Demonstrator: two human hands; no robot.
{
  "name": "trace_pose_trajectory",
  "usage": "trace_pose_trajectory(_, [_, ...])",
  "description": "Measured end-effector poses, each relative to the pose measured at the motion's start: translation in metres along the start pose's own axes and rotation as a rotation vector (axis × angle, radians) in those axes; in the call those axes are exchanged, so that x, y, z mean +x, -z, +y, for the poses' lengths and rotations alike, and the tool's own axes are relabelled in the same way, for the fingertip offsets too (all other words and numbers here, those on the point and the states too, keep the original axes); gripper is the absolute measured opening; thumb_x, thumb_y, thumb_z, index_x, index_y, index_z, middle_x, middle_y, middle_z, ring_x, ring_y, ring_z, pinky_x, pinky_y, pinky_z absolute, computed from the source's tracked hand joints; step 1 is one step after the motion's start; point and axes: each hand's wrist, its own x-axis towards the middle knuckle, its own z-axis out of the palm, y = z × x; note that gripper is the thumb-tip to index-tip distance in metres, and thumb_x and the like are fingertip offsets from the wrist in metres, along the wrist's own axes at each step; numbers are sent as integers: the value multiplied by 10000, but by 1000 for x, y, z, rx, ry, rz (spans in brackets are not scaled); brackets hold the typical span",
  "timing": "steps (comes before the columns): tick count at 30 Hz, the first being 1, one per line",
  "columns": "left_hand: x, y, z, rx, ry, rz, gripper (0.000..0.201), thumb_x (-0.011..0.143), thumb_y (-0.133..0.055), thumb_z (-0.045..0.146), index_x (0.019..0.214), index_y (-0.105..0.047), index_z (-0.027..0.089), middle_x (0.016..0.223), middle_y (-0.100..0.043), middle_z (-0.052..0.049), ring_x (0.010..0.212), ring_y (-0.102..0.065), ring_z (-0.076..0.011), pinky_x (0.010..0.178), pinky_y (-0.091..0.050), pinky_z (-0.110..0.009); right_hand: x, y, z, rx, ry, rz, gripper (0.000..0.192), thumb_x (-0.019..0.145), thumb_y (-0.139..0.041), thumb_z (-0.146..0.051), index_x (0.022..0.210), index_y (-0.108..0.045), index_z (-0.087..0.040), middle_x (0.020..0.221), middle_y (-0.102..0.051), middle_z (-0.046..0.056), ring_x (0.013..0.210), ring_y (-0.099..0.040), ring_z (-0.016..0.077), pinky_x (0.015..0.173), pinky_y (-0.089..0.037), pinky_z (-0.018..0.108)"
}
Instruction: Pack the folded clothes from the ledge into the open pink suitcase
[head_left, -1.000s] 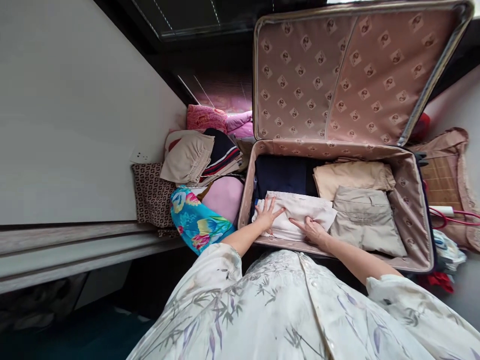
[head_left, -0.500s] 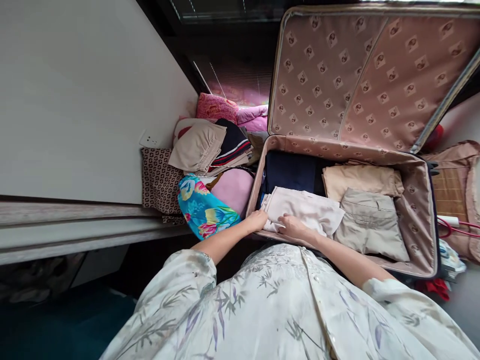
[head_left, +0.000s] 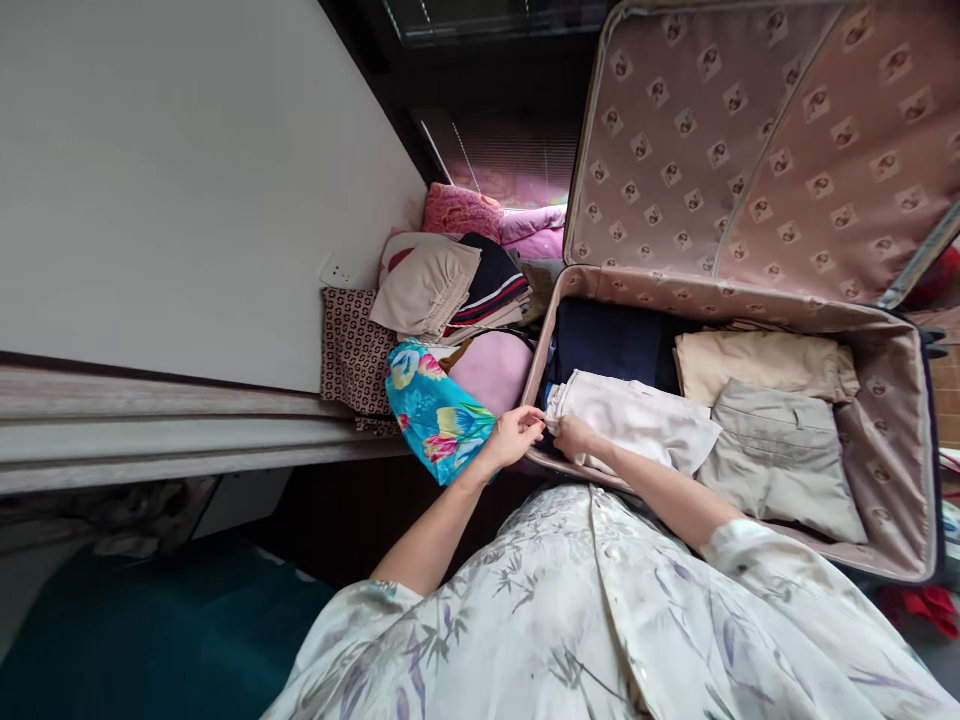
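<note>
An open suitcase (head_left: 541, 335) with a pink patterned lining lies in front of me, holding folded clothes. A folded off-white garment (head_left: 637, 415) is in its near left part. My right hand (head_left: 576, 438) is closed on the near left end of this garment. At the suitcase's near left rim, my left hand (head_left: 517, 437) pinches the garment's left corner, its fingertips close to my right hand. Behind the garment is a folded navy garment (head_left: 611, 345). On the right are folded beige trousers (head_left: 765, 365) and folded grey-khaki trousers (head_left: 784, 455).
The suitcase lid (head_left: 697, 150) stands raised at the back. Left of the suitcase are a turquoise floral cloth (head_left: 442, 420), a pink rounded item (head_left: 495, 370), beige elastic-waist clothing (head_left: 424, 285) and a brown patterned cloth (head_left: 349, 340). A wall (head_left: 165, 180) rises on the left.
My left hand has shifted from lying on the garment's corner to a raised pinch at the rim. My right hand has moved left along the garment. The view has turned slightly left.
</note>
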Motion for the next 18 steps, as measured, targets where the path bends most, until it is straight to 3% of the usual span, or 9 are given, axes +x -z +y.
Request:
trace_pose_trajectory(3, [-7,-3,-1,-267,72,-72,495,788,-835,529,1063,-687,145,967,-768,-110,763,-748,-184,670,-568,-279,-24,29,30,178,-22,32,202,877,-645,-269,1024,-691,-138,835,-735,77,767,-692,185,630,-524,235])
trace_pose_trajectory(5, [-9,-9,-1,-385,116,-148,592,721,-884,581,1063,-690,138,960,-768,-117,772,-746,-186,688,-566,-287,-44,44,49,486,-1,37,198,852,-671,-342,950,-664,-170,747,-678,15,682,-637,146,570,-488,216])
trace_pose_trajectory(8, [-5,-25,-2,-459,187,-233,618,663,-940,556,1046,-699,135,935,-762,-115,787,-740,-188,727,-562,-300,-72,58,64,988,-6,51,315,661,-815,-388,814,-625,-189,653,-600,-29,598,-560,122,516,-430,216])
trace_pose_trajectory(11, [3,-46,-6,-532,249,-252,503,732,-929,463,1039,-700,138,952,-755,-116,856,-739,-193,843,-568,-337,-92,64,61,1186,-20,121,378,531,-877,-368,728,-600,-203,608,-574,-47,552,-508,104,496,-398,220])
trace_pose_trajectory(14, [18,-70,-12,-644,421,-183,378,901,-762,490,1000,-675,136,943,-732,-140,969,-731,-237,966,-557,-395,-109,78,47,1303,67,223,394,514,-904,-363,677,-582,-204,581,-566,-55,527,-475,88,500,-389,224])
trace_pose_trajectory(16, [30,-86,-15,-647,546,-158,459,964,-600,593,958,-656,137,899,-704,-175,1028,-717,-313,974,-558,-469,-123,93,35,1397,154,304,408,517,-929,-357,712,-613,-190,606,-601,-47,536,-502,89,527,-418,227])
trace_pose_trajectory(18, [42,-102,-13,-629,549,-173,562,958,-500,690,962,-651,148,889,-688,-206,1074,-694,-390,939,-556,-555,-141,113,23,1493,238,389,432,523,-952,-349,785,-655,-177,664,-657,-31,564,-560,102,567,-469,236])
